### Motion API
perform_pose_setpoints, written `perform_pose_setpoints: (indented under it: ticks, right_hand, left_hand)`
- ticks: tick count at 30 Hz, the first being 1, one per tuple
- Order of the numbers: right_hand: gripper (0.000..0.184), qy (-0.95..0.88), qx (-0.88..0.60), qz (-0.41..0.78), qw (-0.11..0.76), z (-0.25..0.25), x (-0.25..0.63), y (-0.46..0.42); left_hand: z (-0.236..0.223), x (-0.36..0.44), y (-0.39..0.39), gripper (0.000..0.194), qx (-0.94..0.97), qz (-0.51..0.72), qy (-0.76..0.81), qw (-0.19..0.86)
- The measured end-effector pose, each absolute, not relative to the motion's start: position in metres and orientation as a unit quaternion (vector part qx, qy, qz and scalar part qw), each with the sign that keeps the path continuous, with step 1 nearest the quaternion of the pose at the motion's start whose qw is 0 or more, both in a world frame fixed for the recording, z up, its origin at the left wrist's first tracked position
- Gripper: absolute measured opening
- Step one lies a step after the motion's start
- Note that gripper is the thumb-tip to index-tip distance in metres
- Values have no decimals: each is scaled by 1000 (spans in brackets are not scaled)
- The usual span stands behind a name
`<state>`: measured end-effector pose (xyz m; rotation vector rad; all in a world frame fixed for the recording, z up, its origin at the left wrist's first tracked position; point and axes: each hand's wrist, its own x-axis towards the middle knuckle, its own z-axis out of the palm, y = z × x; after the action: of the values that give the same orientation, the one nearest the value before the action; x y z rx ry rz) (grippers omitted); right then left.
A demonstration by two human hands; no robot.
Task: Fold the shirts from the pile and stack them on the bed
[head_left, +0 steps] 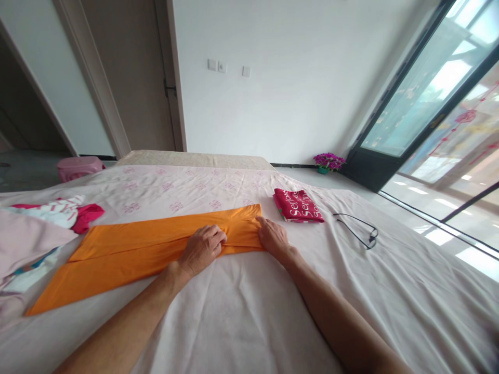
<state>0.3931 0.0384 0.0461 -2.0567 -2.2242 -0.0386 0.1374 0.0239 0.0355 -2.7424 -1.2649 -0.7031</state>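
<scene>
A smooth orange garment lies stretched across the bed, folded into a long strip that widens to the left; its exact kind does not show. My left hand rests on it right of the middle, with fingers curled and fabric gathered at the fingertips. At the narrow right end, my right hand pinches the garment's edge, its thumb and fingers partly hidden. The cloth wrinkles between both hands. Just beyond my right hand sits a folded red cloth with white lettering.
Black-framed glasses lie on the pale bedsheet to the right. Loose clothes are heaped at the left edge. Past the bed are a pink stool, magenta flowers in a green pot and a glass door.
</scene>
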Motion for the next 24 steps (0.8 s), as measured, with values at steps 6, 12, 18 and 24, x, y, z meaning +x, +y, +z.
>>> perform_pose_setpoints:
  ticks: [6,12,18,24]
  right_hand:
    - [38,-737,-666,-74,87,55,383,34]
    - [59,-847,-523,-63,77,36,372,39]
    - [63,-835,-546,-65,39,12,386,50]
    - [63,-830,-552,-75,39,13,386,48]
  left_hand:
    - [34,141,23,18,-904,-251,-342,58]
    - [32,142,21,13,-906,-237,-349,-46]
    - [38,126,24,24,-859,-324,-352,-183]
    - [38,59,51,45,-803,-309,-506,-57]
